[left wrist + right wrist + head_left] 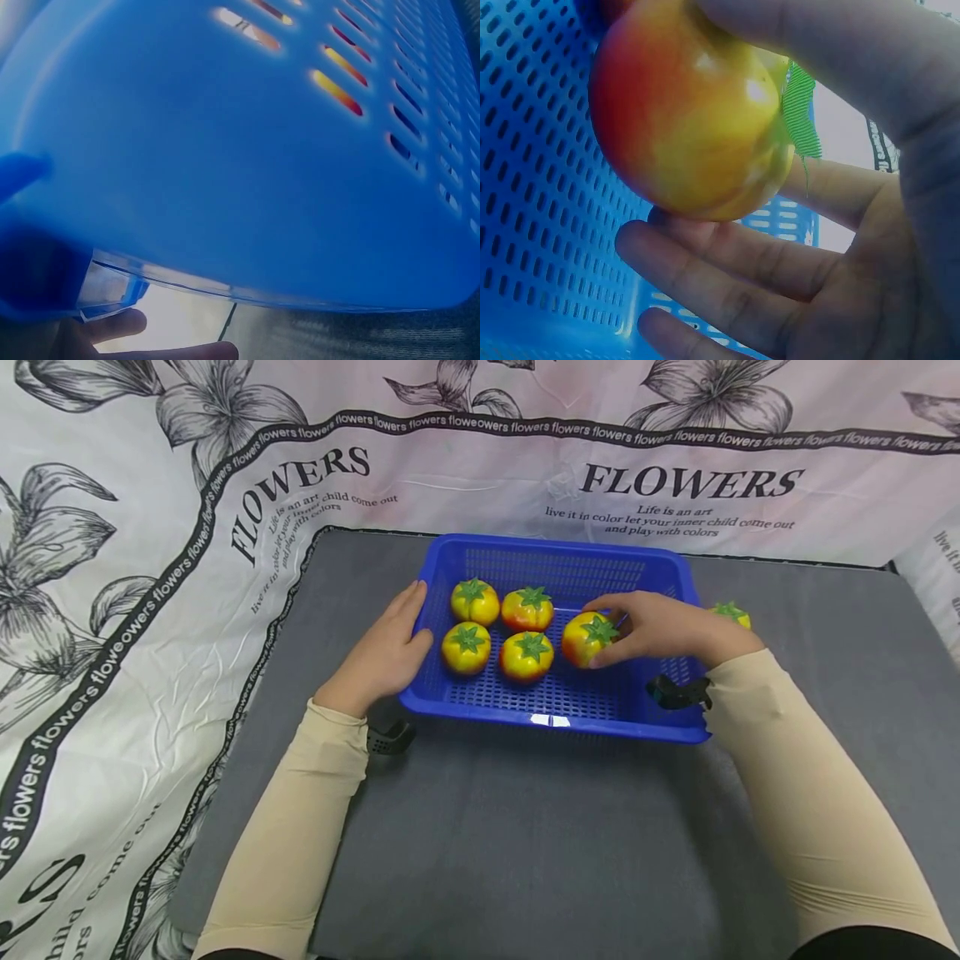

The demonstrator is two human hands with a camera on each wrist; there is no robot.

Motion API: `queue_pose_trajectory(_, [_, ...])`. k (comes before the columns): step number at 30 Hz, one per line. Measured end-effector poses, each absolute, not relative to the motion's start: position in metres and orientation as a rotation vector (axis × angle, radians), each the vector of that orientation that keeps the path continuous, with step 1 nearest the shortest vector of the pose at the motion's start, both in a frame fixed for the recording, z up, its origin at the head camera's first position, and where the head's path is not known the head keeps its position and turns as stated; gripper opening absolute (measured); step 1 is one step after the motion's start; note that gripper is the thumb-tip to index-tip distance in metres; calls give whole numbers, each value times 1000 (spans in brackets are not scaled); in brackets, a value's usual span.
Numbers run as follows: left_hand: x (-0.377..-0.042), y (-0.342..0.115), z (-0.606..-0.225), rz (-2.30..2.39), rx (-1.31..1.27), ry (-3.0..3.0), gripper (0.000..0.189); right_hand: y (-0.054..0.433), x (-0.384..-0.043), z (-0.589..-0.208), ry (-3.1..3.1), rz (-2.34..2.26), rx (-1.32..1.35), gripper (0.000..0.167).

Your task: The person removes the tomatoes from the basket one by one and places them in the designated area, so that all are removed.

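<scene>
In the head view, my right hand (652,625) pinches a yellow-and-red artificial tomato (581,639) between thumb and fingers, inside the blue plastic basket (555,727). The right wrist view shows the same tomato (697,112) with its green cloth-like leaf, the thumb on one side and fingertips on the other. Several similar tomatoes (527,657) sit in the basket's left half, leaves up, in two short rows. My left hand (382,652) rests with straight fingers against the basket's left rim. Up close in the left wrist view, the basket wall (225,172) hides most of that hand.
Another tomato (731,613) lies outside the basket on the right, partly hidden behind my right wrist. The basket stands on a grey tabletop (525,843). A white cloth printed with flowers and lettering (480,485) rises behind the table and along its left side.
</scene>
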State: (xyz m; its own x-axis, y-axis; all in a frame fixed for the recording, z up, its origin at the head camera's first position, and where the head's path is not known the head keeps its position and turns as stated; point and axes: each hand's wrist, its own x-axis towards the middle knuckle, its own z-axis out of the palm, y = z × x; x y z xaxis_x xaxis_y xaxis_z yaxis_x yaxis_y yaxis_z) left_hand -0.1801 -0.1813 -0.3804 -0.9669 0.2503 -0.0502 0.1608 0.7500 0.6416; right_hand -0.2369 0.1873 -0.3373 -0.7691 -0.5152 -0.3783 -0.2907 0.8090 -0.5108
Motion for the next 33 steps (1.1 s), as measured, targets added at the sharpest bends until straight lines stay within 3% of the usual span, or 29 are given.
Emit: queue_pose_trajectory(33, [-181,-179,-382,991,340,2830,71,215,-231,-308,2551,-589,-521,91])
